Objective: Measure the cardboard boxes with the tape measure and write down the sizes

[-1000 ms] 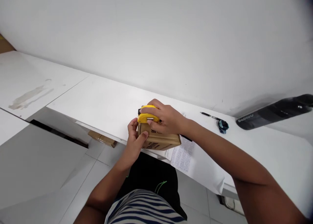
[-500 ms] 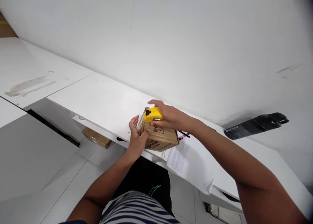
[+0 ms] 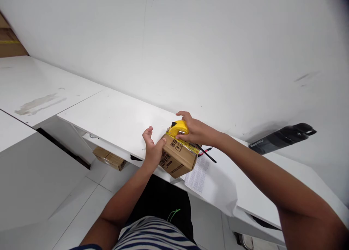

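1. The small printed cardboard box is tilted at the front edge of the white desk, its printed side towards the wearer; whether its underside rests on the desk cannot be told
2. The yellow tape measure sits at the box's upper left end, a length of yellow blade running along the top edge
3. The right hand is closed round the tape case, thumb on the near side, 1 finger raised behind
4. The left hand is part open, thumb against the box's left edge, fingertips raised clear; any grip lower down is hidden
5. The step in hand looks like measuring that edge; the next move would call for a steady box, a flat blade and its end squared to the corner
6. Beyond the box's right end lie a thin black strip, a red-and-black pen and a printed sheet
7. Farther right, by the wall, is a black bottle
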